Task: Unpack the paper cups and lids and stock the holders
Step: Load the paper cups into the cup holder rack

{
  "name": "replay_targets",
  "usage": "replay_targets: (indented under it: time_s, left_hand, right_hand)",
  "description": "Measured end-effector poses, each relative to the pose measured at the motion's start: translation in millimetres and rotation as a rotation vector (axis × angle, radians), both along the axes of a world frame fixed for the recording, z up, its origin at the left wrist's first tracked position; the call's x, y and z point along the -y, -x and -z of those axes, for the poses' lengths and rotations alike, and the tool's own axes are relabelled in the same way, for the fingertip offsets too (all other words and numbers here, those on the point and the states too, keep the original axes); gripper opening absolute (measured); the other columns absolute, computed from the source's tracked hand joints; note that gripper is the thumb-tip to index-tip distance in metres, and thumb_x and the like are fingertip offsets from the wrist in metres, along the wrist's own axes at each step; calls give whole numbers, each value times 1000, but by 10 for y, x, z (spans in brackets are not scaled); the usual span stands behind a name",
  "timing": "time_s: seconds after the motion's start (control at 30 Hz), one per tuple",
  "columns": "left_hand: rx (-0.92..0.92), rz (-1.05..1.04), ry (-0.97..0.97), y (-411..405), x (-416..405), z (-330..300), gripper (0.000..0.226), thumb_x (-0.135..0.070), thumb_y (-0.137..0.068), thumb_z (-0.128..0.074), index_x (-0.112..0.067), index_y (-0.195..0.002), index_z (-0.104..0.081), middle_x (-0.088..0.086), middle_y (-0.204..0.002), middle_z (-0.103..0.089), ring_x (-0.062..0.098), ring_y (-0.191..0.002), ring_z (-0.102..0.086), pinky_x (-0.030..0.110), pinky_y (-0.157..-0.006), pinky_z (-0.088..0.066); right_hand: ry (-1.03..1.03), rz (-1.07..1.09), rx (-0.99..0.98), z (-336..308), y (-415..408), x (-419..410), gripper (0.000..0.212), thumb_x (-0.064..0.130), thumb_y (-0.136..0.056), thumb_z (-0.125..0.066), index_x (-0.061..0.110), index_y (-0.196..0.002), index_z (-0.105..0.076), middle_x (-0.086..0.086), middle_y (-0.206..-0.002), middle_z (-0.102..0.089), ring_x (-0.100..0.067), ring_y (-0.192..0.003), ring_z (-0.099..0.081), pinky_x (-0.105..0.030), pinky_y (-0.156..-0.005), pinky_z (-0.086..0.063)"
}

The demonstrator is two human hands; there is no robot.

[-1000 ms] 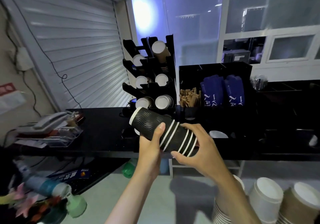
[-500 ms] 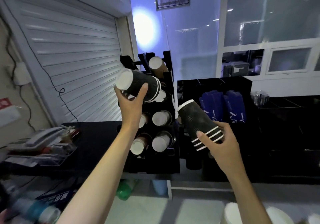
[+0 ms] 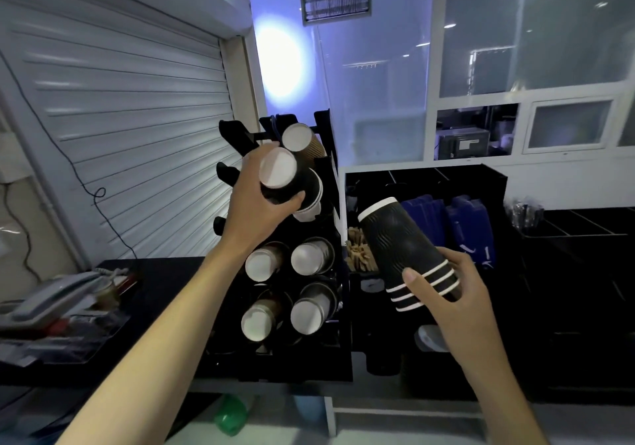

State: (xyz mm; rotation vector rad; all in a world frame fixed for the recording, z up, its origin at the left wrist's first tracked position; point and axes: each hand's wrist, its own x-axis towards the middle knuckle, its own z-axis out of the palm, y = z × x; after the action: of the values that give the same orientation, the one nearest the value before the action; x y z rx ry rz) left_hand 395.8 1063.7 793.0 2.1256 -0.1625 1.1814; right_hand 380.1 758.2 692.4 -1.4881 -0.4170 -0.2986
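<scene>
White roller shutter (image 3: 130,128) and glazed partitions back a long black counter (image 3: 165,273). On it stands a black tiered cup holder (image 3: 328,176), its lower slots filled with cups whose white bases face outward, and just right of it a black organiser (image 3: 494,183) with blue packets (image 3: 474,235) and wooden stirrers (image 3: 357,255). Left hand (image 3: 256,204) grips a black cup stack (image 3: 280,180) at the holder's upper left slot, base toward the camera. Right hand (image 3: 457,293) clasps a second stack of black ripple cups (image 3: 402,248) by its white-rimmed ends, tilted, in front of the organiser.
</scene>
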Motion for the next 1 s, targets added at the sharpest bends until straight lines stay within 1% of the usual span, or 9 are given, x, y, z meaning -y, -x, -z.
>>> replay_targets:
  time_s: [0.1,0.17,0.27,0.4,0.5,0.63,0.83,0.93,1.0]
  left_hand:
    - [-121,-63,-169,-86,-30,25,77,-34,-80,-89,-38,-142,-43,-31,-133,-49,16,-117,-60,34,-89,-51]
    - [-169,-120,-251,-167,-56,82,79,-35,-81,-88,-35,-145,-43,-24,-136,-50,16,-121,-57,29,-89,-45]
    - [-181,-156,-282,-282,-72,160,81,-31,-81,-89,-31,-148,-42,-10,-145,-51,16,-127,-53,30,-95,-45]
    - [-237,-283,-405,-450,-38,291,79,-31,-82,-88,-31,-148,-44,-5,-144,-51,24,-120,-61,49,-85,-57]
    - [-267,-387,-549,-549,-36,350,74,-38,-88,-81,-29,-153,-47,-5,-148,-54,25,-120,-65,43,-79,-57]
    - [-299,-477,-640,-602,-15,395,72,-44,-98,-66,-31,-162,-34,-1,-151,-54,31,-114,-65,38,-76,-50]
    - [-380,-496,-701,-609,15,342,76,-44,-100,-62,-26,-164,-26,4,-149,-51,32,-127,-51,44,-88,-49]
    - [-423,-500,-736,-526,8,229,83,-39,-96,-69,-32,-165,-22,5,-158,-40,33,-137,-41,49,-103,-44]
    - [-269,-322,-580,-315,123,174,92,-21,-91,-76,-39,-164,-22,2,-158,-40,30,-139,-40,45,-107,-44]
  right_hand:
    - [18,-8,2,-7,-40,-1,54,41,-71,-79,24,-119,-62,2,-104,-73,-3,-89,-72,-13,-70,-55]
    - [20,-15,5,-20,-62,-4,54,40,-70,-79,24,-118,-62,2,-104,-73,-3,-88,-72,-13,-70,-55]
    - [26,-23,-8,-18,-95,-23,55,39,-70,-80,22,-120,-62,1,-105,-73,-2,-87,-72,-13,-68,-55]
    - [25,-27,-31,19,-132,-71,56,42,-70,-80,25,-120,-62,2,-106,-73,-4,-88,-73,-15,-69,-56]
    - [31,-30,-45,42,-157,-82,55,43,-69,-81,26,-119,-63,2,-104,-74,-4,-87,-73,-15,-67,-56]
    - [43,-28,-61,83,-169,-63,56,44,-69,-80,26,-119,-63,3,-102,-75,-6,-86,-74,-15,-66,-57]
    - [42,-53,-63,120,-98,-114,56,50,-67,-81,29,-117,-65,3,-98,-75,-8,-71,-73,-17,-54,-54]
    - [29,-69,-33,107,-27,-129,53,46,-69,-82,30,-116,-65,8,-99,-75,-10,-84,-75,-19,-63,-57]
    - [21,-65,-13,80,12,-108,53,46,-69,-82,31,-117,-65,7,-101,-74,-9,-90,-75,-18,-69,-58]
